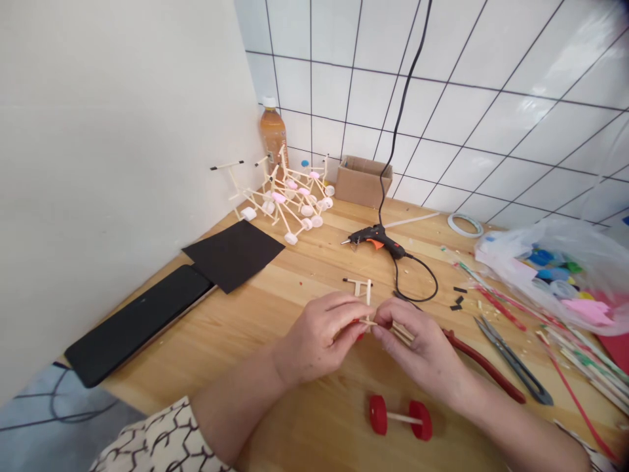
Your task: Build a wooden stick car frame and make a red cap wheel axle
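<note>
Near the centre of the head view, my left hand [322,335] and my right hand [417,344] meet, each pinching a small frame of pale wooden sticks [368,295]. A crossbar with dark ends rises beyond my fingers. A bit of red shows by my left fingertips, partly covered by them. Below my right hand, a pair of red wheels [377,414] joined by a wooden stick lies on the table. The black glue gun [378,240] with an orange trigger rests beyond my hands.
Several stick models [295,196] stand by a bottle [273,134] and a cardboard box [362,181]. Black paper [233,254] and a black phone-like slab [140,321] lie left. Red-handled pliers [484,364], snips [515,360], tape [464,225] and a bag of caps [560,275] lie right.
</note>
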Demonstrator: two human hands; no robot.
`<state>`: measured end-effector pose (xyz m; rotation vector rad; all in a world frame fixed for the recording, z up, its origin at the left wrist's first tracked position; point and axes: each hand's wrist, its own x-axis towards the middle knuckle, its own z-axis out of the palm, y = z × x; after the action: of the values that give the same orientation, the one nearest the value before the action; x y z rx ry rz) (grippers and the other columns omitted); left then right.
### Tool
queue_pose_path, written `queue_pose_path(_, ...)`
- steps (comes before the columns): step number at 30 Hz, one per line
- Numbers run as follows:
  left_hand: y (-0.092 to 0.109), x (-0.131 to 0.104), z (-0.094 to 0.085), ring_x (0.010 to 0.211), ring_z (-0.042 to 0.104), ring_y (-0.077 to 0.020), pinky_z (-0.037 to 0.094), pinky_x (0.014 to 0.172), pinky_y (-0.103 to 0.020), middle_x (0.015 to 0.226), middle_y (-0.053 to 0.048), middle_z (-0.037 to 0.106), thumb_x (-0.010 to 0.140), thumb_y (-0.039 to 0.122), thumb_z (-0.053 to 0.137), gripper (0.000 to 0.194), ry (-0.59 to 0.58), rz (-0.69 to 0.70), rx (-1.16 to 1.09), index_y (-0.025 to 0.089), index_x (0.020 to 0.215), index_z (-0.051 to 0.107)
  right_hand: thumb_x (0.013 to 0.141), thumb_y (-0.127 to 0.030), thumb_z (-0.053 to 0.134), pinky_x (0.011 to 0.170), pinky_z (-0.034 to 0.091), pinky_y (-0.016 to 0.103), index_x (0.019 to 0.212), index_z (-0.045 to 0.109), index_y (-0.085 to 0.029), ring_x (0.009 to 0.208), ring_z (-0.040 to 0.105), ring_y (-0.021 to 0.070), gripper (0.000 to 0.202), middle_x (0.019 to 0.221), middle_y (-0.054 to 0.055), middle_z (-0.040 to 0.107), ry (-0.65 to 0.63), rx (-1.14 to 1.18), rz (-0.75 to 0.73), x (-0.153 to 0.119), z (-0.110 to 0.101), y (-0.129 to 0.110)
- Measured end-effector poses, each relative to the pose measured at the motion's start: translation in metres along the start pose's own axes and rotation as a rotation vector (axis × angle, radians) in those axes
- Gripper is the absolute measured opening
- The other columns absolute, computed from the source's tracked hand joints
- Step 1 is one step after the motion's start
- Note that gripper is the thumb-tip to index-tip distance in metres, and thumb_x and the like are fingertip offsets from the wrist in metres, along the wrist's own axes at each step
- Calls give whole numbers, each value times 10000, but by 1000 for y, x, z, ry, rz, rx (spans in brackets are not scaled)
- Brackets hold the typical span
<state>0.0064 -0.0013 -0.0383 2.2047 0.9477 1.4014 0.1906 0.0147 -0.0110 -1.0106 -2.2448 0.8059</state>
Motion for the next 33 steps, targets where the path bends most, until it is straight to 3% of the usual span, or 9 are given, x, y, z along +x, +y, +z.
queue_pose_path(33, 2, 1, -1, 854, 636, -166, 540, 763, -283, 947, -108, 669, 836, 72, 553, 208, 5, 8, 5, 114, 1032, 608, 877, -187, 489, 632, 422, 267, 714, 486, -209, 677, 533, 137, 164, 698, -11, 551, -1, -9, -4, 1, 1, 2)
